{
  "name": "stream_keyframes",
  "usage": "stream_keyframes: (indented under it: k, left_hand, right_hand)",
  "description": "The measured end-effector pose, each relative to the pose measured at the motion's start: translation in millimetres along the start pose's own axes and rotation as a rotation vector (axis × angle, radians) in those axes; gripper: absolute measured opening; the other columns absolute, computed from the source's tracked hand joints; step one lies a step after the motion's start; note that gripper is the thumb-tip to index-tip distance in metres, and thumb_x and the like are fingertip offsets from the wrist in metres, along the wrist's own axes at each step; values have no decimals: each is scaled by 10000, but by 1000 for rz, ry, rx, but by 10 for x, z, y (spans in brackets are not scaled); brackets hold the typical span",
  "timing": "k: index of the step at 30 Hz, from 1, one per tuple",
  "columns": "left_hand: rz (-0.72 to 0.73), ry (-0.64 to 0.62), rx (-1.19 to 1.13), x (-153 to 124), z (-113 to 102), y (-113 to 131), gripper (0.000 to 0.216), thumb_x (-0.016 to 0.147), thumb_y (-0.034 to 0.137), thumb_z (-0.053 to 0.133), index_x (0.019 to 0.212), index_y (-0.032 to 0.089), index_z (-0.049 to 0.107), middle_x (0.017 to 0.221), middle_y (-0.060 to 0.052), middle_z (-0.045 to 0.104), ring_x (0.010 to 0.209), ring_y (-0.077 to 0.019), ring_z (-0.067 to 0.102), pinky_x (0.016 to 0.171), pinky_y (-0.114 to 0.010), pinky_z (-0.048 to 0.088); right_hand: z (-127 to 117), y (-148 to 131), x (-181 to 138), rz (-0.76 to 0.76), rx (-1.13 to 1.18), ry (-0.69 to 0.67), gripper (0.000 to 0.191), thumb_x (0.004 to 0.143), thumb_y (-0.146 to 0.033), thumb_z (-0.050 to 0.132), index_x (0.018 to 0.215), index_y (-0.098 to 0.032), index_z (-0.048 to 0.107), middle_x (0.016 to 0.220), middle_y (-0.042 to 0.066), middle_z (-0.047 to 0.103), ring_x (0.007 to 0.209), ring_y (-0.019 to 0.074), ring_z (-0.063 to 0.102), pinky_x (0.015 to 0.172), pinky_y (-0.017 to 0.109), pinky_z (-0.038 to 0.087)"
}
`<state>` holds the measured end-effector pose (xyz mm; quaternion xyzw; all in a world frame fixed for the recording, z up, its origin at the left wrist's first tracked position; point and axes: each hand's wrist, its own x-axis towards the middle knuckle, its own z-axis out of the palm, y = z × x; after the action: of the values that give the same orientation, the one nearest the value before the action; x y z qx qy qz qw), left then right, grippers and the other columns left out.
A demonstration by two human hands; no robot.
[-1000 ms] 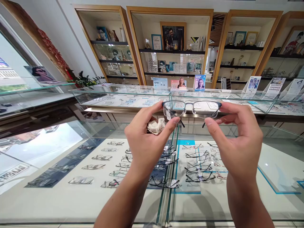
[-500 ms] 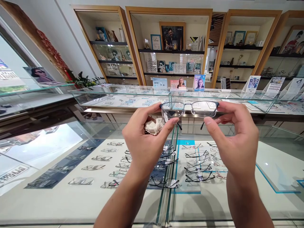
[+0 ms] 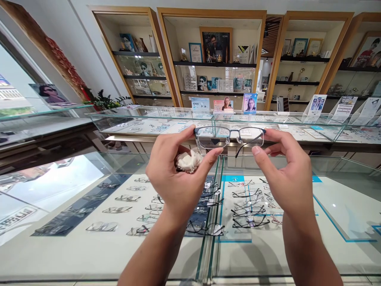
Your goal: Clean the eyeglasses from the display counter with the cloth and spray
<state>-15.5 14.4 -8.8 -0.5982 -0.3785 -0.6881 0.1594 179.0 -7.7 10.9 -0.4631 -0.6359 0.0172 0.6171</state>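
Note:
Held up between my two hands is a pair of half-rim eyeglasses [image 3: 234, 131] with a dark blue upper rim and clear lenses. My left hand [image 3: 175, 167] is closed on the left end of the frame, and a crumpled whitish cloth [image 3: 189, 161] is tucked in its palm. At the right end, my right hand [image 3: 287, 167] grips the frame near the hinge. One dark temple slants down behind the lenses; the other is mostly hidden.
Beneath my hands is a glass display case [image 3: 98, 254] holding rows of eyeglasses [image 3: 250, 222]. Another glass counter [image 3: 149, 119] with standing cards [image 3: 250, 104] crosses behind it. Wood-framed shelves [image 3: 214, 63] line the back wall, and a plant [image 3: 107, 101] stands at left.
Both hands have shifted slightly left with the eyeglasses, which have turned a little so one temple slants more across behind the lenses. The cloth moved along in my left hand.

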Motion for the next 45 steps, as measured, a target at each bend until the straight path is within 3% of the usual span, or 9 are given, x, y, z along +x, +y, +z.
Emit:
stream_keyframes:
  k: [5, 11, 24, 31, 37, 40, 45]
  left_hand:
    - [5, 5, 1, 5, -2, -11, 418, 846, 469, 832, 1213, 308, 716, 1004, -37, 733, 926, -258, 708, 740, -504, 613]
    - [-118, -48, -61, 37, 30, 18, 381, 827, 474, 851, 1163, 331, 743, 1056, -45, 769, 981, -265, 717, 809, -506, 618]
    - [-234, -159, -153, 38, 125, -80, 451, 800, 468, 854, 1179, 247, 752, 1137, -62, 799, 1055, -246, 749, 791, -349, 604]
    - [-226, -151, -188, 24, 219, -141, 411, 830, 509, 812, 1122, 234, 723, 1106, -62, 784, 1005, -219, 742, 814, -350, 603]
    - [-222, -120, -177, 8, 238, -135, 414, 835, 551, 797, 1081, 231, 705, 1028, -45, 760, 895, -189, 710, 779, -340, 583]
    - [-214, -83, -191, 1, 235, -116, 414, 820, 541, 820, 1070, 236, 694, 1012, -38, 726, 889, -187, 686, 770, -340, 569]
    - [-101, 47, -151, -16, 199, -84, 451, 770, 516, 883, 1081, 256, 682, 953, -20, 628, 832, -179, 611, 722, -351, 529]
  right_hand:
    - [8, 4, -2, -17, 1, 7, 289, 912, -383, 712, 1174, -264, 683, 1144, 48, 740, 836, 189, 673, 805, 403, 598]
    - [5, -9, -14, -42, 12, 63, 276, 899, -361, 733, 1151, -270, 666, 1148, 40, 713, 819, 176, 670, 809, 405, 604]
    - [9, -41, -43, -187, 24, 169, 318, 876, -272, 774, 1165, -278, 642, 1123, 35, 633, 819, 192, 661, 834, 469, 604]
    - [14, -70, -71, -170, -17, 142, 347, 912, -300, 737, 1236, -371, 633, 1158, 82, 618, 918, 288, 655, 864, 569, 601]
    - [31, -72, -40, -231, -18, 201, 281, 877, -277, 776, 1134, -259, 663, 1050, 52, 633, 780, 211, 631, 786, 495, 590]
    - [25, -48, -21, -165, -7, 177, 282, 871, -326, 775, 1119, -247, 667, 1050, 40, 656, 793, 198, 645, 791, 458, 585]
    - [4, 32, 34, 33, 55, -13, 288, 890, -418, 737, 1110, -241, 681, 1063, 43, 723, 848, 190, 668, 783, 393, 573]
